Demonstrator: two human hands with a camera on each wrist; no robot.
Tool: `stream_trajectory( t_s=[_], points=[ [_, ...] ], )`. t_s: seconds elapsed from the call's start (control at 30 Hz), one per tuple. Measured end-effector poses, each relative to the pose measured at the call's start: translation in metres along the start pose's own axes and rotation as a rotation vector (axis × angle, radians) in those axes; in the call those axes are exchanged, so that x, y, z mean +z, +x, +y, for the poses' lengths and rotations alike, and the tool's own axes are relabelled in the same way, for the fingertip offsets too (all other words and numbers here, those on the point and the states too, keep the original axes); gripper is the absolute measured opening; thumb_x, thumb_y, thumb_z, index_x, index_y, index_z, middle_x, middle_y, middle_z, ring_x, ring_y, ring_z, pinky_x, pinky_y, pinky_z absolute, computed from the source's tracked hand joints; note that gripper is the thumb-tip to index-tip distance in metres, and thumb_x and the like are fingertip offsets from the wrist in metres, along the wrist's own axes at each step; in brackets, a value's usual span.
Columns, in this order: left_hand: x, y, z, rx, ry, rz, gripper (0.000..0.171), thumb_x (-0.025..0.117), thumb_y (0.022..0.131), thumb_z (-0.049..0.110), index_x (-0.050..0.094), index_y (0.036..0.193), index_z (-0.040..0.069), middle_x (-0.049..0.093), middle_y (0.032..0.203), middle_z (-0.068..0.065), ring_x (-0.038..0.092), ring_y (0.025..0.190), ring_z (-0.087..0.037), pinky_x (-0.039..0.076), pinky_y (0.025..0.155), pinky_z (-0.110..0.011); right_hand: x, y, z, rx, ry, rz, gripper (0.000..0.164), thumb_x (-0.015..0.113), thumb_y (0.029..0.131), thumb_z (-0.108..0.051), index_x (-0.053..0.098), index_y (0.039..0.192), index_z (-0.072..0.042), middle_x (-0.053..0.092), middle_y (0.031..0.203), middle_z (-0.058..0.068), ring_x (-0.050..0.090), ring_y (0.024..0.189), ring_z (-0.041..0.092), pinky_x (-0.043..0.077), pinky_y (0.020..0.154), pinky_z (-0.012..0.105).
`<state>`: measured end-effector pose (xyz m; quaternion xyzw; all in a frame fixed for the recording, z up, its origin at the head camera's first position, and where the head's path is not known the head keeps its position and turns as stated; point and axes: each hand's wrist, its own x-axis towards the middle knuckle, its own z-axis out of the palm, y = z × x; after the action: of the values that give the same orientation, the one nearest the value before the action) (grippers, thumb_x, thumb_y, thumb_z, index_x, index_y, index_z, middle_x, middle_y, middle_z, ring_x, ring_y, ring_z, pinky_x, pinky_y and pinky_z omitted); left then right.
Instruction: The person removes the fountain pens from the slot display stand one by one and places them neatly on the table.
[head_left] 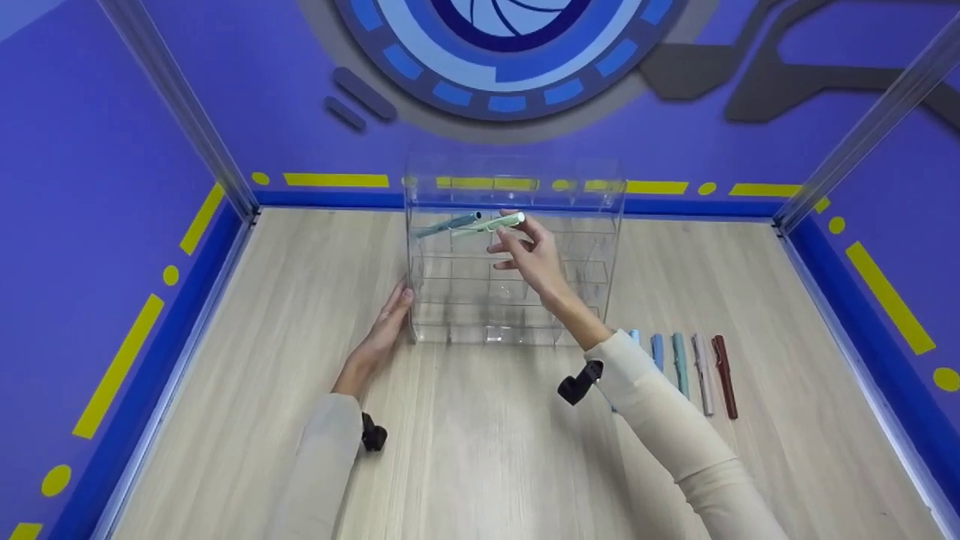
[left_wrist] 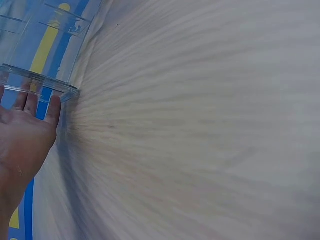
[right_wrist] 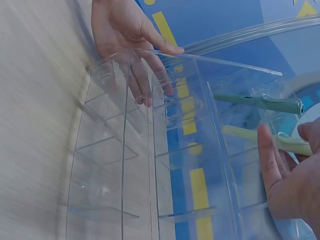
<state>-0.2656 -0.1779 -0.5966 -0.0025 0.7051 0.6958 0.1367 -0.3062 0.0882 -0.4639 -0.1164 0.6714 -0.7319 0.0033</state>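
A clear acrylic rack [head_left: 451, 303] with stepped compartments stands on the table. My right hand [head_left: 536, 262] pinches a light green pen [head_left: 491, 224] near its cap end, between thumb and fingers. That pen slants into the rack's upper row, its far end toward the left. Just left of it, a dark teal pen [right_wrist: 260, 101] lies tilted in the top row. My left hand [head_left: 384, 330] rests against the rack's left side with fingers extended; in the left wrist view its fingertips sit right at the clear edge.
On the table to the right, several pens lie side by side, among them a blue pen [head_left: 658, 351], a green pen [head_left: 680, 364], a pale pen [head_left: 703, 373] and a dark red pen [head_left: 724, 377]. My right sleeve partly covers the row. Blue panels [head_left: 315, 150] enclose the table.
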Motion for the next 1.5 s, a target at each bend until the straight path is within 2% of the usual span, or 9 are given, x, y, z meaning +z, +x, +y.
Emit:
stream_trajectory(
  t_s=[0.13,0.33,0.67,0.93,1.0,1.13,1.37,1.5],
  points=[
    [0.003,0.000,0.000,-0.014,-0.011,-0.006,0.070,0.032,0.108,0.059,0.005,0.166,0.031,-0.005,0.175,0.001,-0.010,0.162,-0.025,-0.004,0.131,-0.052,-0.002,-0.001,0.002,-0.014,-0.002,0.011,0.036,0.055,0.106,-0.012,0.056,0.141,0.000,0.064,0.126,0.016,0.075,0.083,0.011,0.064,0.067,0.027],
    [0.001,-0.001,-0.001,-0.040,-0.031,0.007,0.073,0.035,0.106,0.061,0.006,0.166,0.032,-0.004,0.175,0.001,-0.009,0.162,-0.025,-0.005,0.131,-0.053,-0.004,-0.002,0.001,-0.052,0.040,-0.005,0.036,0.048,0.109,-0.013,0.053,0.143,-0.001,0.061,0.134,0.020,0.078,0.089,0.017,0.065,0.068,0.031],
    [-0.001,-0.001,0.001,-0.047,-0.035,-0.012,0.076,0.036,0.106,0.062,0.003,0.166,0.029,-0.006,0.175,0.000,-0.009,0.162,-0.024,-0.001,0.132,-0.049,-0.010,-0.005,-0.007,-0.116,0.026,0.037,0.034,0.044,0.110,-0.008,0.049,0.141,0.005,0.065,0.128,0.026,0.074,0.107,0.023,0.061,0.096,0.043],
    [-0.001,0.000,0.001,-0.041,-0.032,-0.013,0.074,0.034,0.107,0.060,0.002,0.166,0.028,-0.004,0.175,-0.001,-0.007,0.162,-0.024,0.001,0.132,-0.048,-0.022,-0.010,-0.018,-0.133,0.096,0.092,0.031,0.046,0.107,0.000,0.046,0.137,0.008,0.058,0.134,0.036,0.074,0.108,0.023,0.060,0.098,0.038],
    [-0.002,0.001,0.002,-0.032,-0.033,-0.016,0.074,0.033,0.107,0.060,0.002,0.166,0.028,-0.003,0.175,0.000,-0.006,0.162,-0.023,0.001,0.133,-0.047,-0.028,-0.012,-0.021,-0.141,0.104,0.113,0.031,0.046,0.107,0.001,0.046,0.137,0.008,0.061,0.131,0.033,0.074,0.108,0.024,0.060,0.097,0.036],
    [-0.001,0.001,0.001,-0.023,-0.019,-0.015,0.076,0.032,0.105,0.064,0.002,0.166,0.029,-0.003,0.175,0.001,-0.007,0.162,-0.022,-0.001,0.132,-0.047,-0.040,-0.018,-0.027,-0.152,0.136,0.149,0.033,0.047,0.107,0.000,0.044,0.140,0.005,0.066,0.124,0.019,0.073,0.109,0.023,0.060,0.098,0.037],
    [-0.001,-0.001,0.001,-0.023,-0.012,-0.010,0.074,0.030,0.107,0.061,0.001,0.166,0.028,-0.005,0.175,0.000,-0.007,0.162,-0.023,0.000,0.133,-0.047,-0.065,-0.028,-0.033,-0.165,0.142,0.190,0.036,0.043,0.109,-0.003,0.040,0.144,-0.001,0.057,0.135,0.031,0.073,0.106,0.016,0.060,0.098,0.038],
    [0.001,0.000,0.000,-0.024,-0.012,-0.007,0.074,0.030,0.107,0.062,0.002,0.166,0.028,-0.004,0.175,0.000,-0.006,0.162,-0.022,0.003,0.133,-0.045,-0.079,-0.033,-0.033,-0.154,0.147,0.214,0.039,0.042,0.109,-0.005,0.038,0.148,-0.004,0.062,0.128,0.019,0.072,0.107,0.017,0.060,0.097,0.037]
  ],
)
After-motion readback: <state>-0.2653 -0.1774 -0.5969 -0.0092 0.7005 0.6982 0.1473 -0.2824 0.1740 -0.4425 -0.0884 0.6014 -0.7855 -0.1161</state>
